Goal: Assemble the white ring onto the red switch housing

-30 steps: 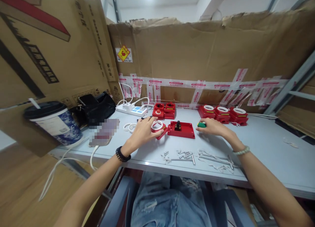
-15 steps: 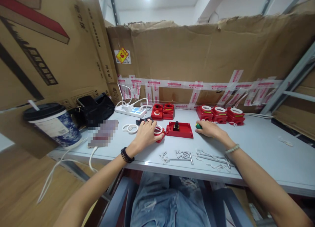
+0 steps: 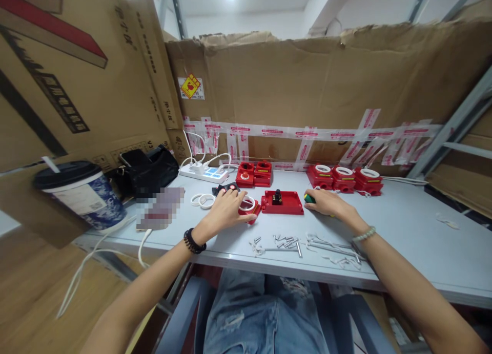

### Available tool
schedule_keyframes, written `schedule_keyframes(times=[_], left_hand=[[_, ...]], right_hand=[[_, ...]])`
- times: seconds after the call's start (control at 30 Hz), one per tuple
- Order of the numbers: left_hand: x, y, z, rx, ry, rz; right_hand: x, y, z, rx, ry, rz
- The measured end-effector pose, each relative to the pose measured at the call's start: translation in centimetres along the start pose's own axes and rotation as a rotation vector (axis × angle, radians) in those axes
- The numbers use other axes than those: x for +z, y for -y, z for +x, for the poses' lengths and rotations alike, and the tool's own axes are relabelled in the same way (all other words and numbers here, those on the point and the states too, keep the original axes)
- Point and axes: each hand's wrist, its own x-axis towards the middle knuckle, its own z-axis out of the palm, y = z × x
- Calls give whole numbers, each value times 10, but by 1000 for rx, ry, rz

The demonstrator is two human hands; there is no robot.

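My left hand lies over a red box part with a white ring, fingers curled on it. Just right of it a flat red base plate with a black part at its middle rests on the grey table. My right hand is closed over a green button piece at the plate's right edge. Loose metal screws and pins lie in front of the plate, near the table's front edge.
Red boxes stand at the back: a pair and a row of three with white rings. White rings, a power strip, a black bag and a lidded cup are at the left. Cardboard walls surround the table.
Both hands have stayed on their parts and shifted only slightly; the right hand now covers more of the green piece. The camera has moved a little.
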Motion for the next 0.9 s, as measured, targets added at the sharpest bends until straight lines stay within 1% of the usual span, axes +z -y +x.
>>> schedule_keyframes(times=[0.13,0.27,0.47,0.57,0.63,0.77,0.83,0.9], left_hand=[[-6,2,-2,-6,4,-8],[-7,2,-3,-10,-23,-9],[-8,5,-1,-4,-144,-114],[-12,4,0,-12,-170,-159],[-13,2,1,-22,-162,-187],[-11,1,3,-8,-87,-253],[-12,2,5,3,-55,-283],[-15,4,6,9,-49,-312]], right_hand=[[-1,0,0,19,7,10],[-4,1,-4,23,18,30],[-6,1,-6,21,21,54],[-7,1,-7,14,24,68],[-8,3,-9,6,24,75],[-11,5,-14,-1,18,87],[-11,4,-13,-6,15,95],[-8,2,-11,-10,10,103]])
